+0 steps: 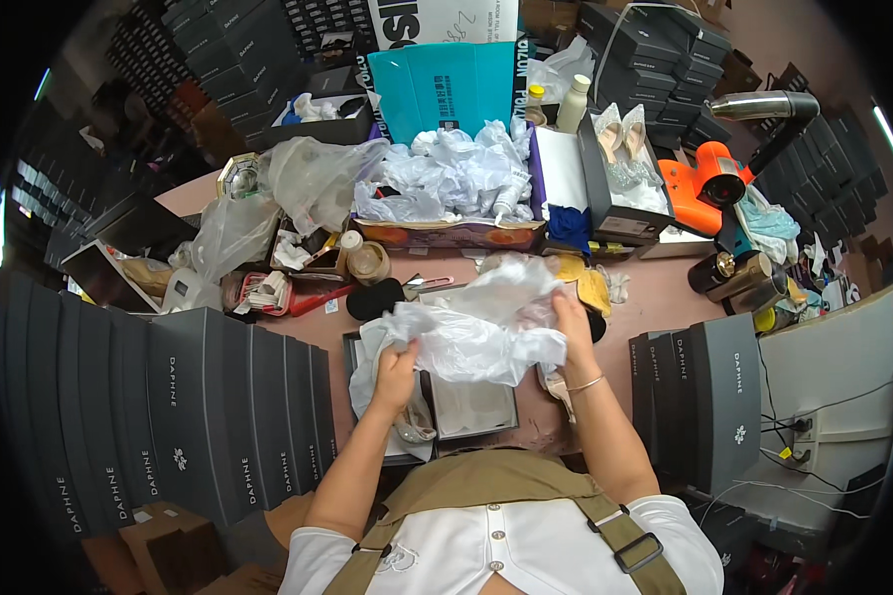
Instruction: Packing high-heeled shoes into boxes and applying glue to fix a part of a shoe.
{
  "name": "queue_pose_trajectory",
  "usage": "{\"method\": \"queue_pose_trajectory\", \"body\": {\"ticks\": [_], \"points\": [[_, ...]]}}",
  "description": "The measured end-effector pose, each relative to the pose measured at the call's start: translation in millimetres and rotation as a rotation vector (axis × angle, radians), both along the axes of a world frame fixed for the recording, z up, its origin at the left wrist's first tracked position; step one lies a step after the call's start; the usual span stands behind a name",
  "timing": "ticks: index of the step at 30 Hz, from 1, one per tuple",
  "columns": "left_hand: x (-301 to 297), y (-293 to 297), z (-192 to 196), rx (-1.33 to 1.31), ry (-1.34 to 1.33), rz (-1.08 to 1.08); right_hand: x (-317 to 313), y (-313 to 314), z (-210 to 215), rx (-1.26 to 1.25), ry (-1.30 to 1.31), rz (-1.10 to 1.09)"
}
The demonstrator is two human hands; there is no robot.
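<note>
Between my hands stretches a thin, crumpled white wrapping sheet, see-through in places; whether it is plastic or tissue I cannot tell. My left hand is closed on its near left edge. Its right edge is gripped by my right hand, whose fingertips are partly hidden. Beneath the sheet lies an open dark grey shoebox with white lining. A glittery shoe rests at the box's left, by my left wrist, partly covered by white wrapping. Another light shoe lies beside my right forearm.
Rows of grey shoeboxes stand at left and right. At the back, a carton overflows with white wrapping. An orange heat-gun-like tool, an open box with glittery shoes, a glue jar and a black pad surround the workspace.
</note>
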State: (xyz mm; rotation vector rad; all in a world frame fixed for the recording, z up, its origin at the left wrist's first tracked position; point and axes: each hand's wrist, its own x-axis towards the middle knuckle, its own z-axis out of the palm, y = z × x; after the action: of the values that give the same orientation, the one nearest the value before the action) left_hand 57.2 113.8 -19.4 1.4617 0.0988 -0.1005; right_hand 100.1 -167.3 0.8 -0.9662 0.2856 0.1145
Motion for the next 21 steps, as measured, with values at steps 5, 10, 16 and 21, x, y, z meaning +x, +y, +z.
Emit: {"method": "queue_pose_trajectory", "body": {"ticks": [5,10,16,21], "points": [[1.1,61.9,31.4,-0.730,0.325,0.247,12.6,-89.7,-3.4,0.203,-0.092,-0.512],[104.7,63.6,147.0,-0.535,-0.486,0.745,-8.0,-168.5,13.8,-0.044,-0.061,-0.712],[225.1,-19.9,118.5,0.989,-0.840,0.009,-14.0,-128.3,3.2,-0.193,-0.101,-0.297],[328.6,-33.4,-17.9,1.323,-0.120,-0.704,2.4,-84.8,-14.9,-0.099,0.042,-0.212]]}}
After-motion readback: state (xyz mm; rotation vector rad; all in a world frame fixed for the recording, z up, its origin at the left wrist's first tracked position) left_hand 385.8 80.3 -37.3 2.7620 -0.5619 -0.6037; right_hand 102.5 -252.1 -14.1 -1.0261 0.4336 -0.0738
